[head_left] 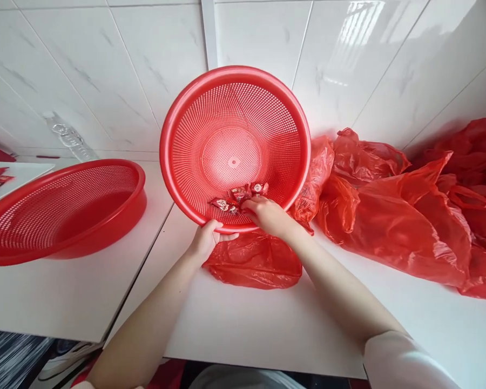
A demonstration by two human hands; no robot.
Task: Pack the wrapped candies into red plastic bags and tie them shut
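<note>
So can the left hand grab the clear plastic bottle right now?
Probably not: the left hand grips the tilted red colander by its rim, and the other red colander stands in front of the clear plastic bottle.

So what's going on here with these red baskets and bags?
A person's left hand holds a tilted red basket by its rim. Their right hand reaches in among a few small packets near the lower edge; whether it grasps one is hidden. A red bag shows below that rim. A second basket is on the left, and more bags are heaped on the right.
</note>
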